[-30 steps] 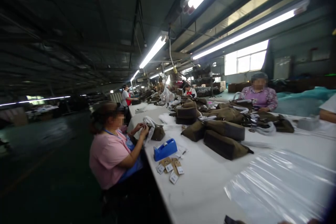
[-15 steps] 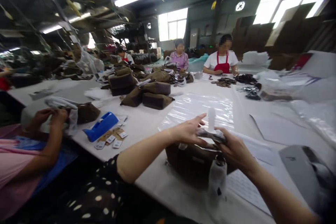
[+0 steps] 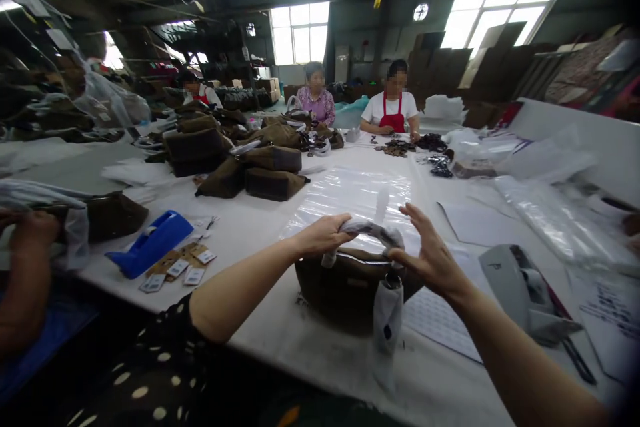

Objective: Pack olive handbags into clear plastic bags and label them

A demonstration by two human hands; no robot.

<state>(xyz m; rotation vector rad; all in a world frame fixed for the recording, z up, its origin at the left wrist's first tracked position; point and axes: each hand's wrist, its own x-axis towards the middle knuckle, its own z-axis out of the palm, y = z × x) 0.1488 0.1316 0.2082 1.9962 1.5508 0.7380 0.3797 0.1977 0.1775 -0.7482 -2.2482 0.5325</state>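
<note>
A dark brown bag [image 3: 350, 290] with a metal zip along its top lies on the white work table [image 3: 310, 353] right in front of me. My left hand [image 3: 323, 235] grips one end of the bag's handle, which is wrapped in white plastic [image 3: 373, 232]. My right hand [image 3: 430, 257] is spread open, its fingers apart, and its fingertips are at the other end of that handle. A white-sleeved strap [image 3: 387, 327] hangs down over the front of the bag. Beneath and behind the bag lies a clear plastic sheet [image 3: 350, 203].
A blue tape dispenser [image 3: 150, 243] and paper hang tags [image 3: 177, 268] lie to my left, beside a co-worker's hands on another brown bag [image 3: 107, 217]. Stacked bags [image 3: 273, 173] stand beyond. A grey machine [image 3: 515, 287] sits to my right. Co-workers sit across the table.
My hands have moved apart. The left hand now grips the wrapped handle, and the right has opened and shifted to the handle's other end. The view has swung slightly left.
</note>
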